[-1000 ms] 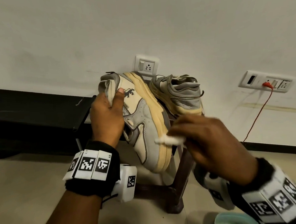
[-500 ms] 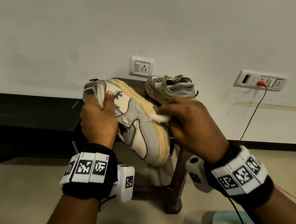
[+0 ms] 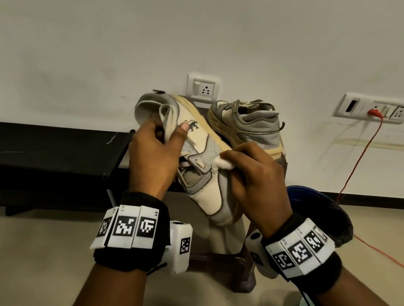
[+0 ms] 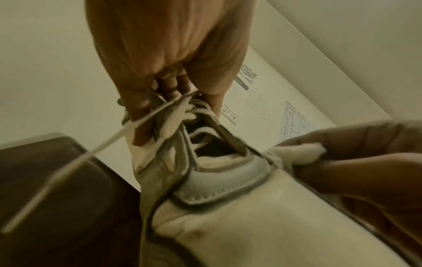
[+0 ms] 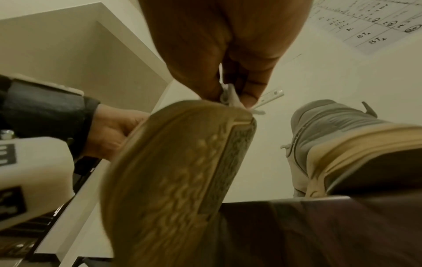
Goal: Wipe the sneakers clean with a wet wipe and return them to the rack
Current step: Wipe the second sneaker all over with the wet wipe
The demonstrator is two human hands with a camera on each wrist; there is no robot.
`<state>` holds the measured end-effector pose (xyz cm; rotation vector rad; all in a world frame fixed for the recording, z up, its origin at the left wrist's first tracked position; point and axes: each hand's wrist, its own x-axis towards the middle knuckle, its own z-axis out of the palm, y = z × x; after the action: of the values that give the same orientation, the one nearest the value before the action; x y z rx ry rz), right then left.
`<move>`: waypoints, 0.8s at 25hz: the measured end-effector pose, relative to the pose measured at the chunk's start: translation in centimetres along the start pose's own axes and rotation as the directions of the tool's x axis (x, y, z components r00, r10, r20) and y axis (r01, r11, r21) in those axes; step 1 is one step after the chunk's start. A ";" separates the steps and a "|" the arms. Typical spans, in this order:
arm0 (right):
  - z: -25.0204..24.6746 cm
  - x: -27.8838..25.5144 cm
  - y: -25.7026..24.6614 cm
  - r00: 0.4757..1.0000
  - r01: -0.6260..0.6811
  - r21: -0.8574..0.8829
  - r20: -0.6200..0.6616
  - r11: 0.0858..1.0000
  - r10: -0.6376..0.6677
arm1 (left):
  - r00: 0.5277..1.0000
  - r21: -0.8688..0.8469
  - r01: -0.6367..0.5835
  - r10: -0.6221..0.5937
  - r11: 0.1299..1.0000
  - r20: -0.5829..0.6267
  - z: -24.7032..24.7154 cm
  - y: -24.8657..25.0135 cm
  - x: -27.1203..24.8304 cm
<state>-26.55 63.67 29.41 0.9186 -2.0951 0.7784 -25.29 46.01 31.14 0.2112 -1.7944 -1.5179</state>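
Observation:
My left hand [image 3: 158, 153] grips a cream and grey sneaker [image 3: 206, 166] by its tongue and collar, holding it tilted with the toe down toward me. Its tan sole [image 5: 173, 173] fills the right wrist view. My right hand [image 3: 252, 170] pinches a bunched white wet wipe [image 3: 224, 162] and presses it against the sneaker's side near the sole edge. The wipe [image 4: 303, 153] also shows in the left wrist view, beside the grey lace panel. The second sneaker [image 3: 249, 125] stands on a dark brown stool [image 3: 242, 264] behind. The black shoe rack [image 3: 47, 149] stands at the left against the wall.
A wall socket [image 3: 202, 88] sits above the sneakers and a switch plate [image 3: 372, 110] with a red cable [image 3: 359, 158] is on the right. A dark blue bin with a black liner [image 3: 319, 206] stands by the stool. Beige floor spreads below.
The right hand with the wipe has slid from the sole edge up onto the sneaker's side panel. The left hand keeps its grip; the view has shifted and the bin now shows.

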 end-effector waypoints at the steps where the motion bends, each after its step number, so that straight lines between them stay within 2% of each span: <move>1: 0.4 0.1 0.2 1.000 -0.001 -0.004 0.010 1.000 0.001 | 0.999 0.000 -0.023 0.023 1.000 0.031 -0.2 -0.1 0.0; 4: 1.0 0.4 0.7 0.998 -0.058 -0.017 0.030 0.998 0.059 | 0.980 0.014 -0.113 0.110 0.993 0.169 -0.6 -0.5 -0.1; 7: 1.3 0.1 1.4 0.995 -0.079 -0.023 0.059 0.997 0.080 | 0.908 0.037 -0.207 0.178 0.978 0.379 -0.6 -0.5 -0.7; 9: 1.3 0.0 1.5 0.994 -0.087 -0.020 0.065 0.996 0.088 | 0.887 0.118 -0.308 0.241 0.944 0.394 -0.1 -0.3 -1.1; 11: 1.2 0.2 1.8 0.992 -0.106 -0.021 0.065 0.994 0.107 | 0.889 0.317 -0.419 0.315 0.851 0.331 0.4 0.2 -1.5; 12: 1.2 0.2 1.9 0.991 -0.118 -0.025 0.066 0.993 0.120 | 0.878 0.437 -0.473 0.366 0.765 0.310 0.7 0.4 -1.8; 14: 1.2 0.3 2.0 0.986 -0.145 -0.033 0.076 0.989 0.147 | 0.840 0.600 -0.541 0.416 0.589 0.349 1.0 0.9 -2.6; 16: 1.3 0.5 1.9 0.984 -0.159 -0.033 0.081 0.987 0.161 | 0.835 0.653 -0.551 0.341 0.520 0.432 0.7 1.8 -3.2; 20: 1.4 0.7 1.6 0.980 -0.170 -0.039 0.097 0.985 0.173 | 0.834 0.681 -0.522 0.141 0.514 0.533 -0.3 3.5 -4.1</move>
<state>-28.66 63.35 28.79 0.7819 -2.2910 0.8003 -21.08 49.03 32.50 -0.0566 -2.6071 -0.3445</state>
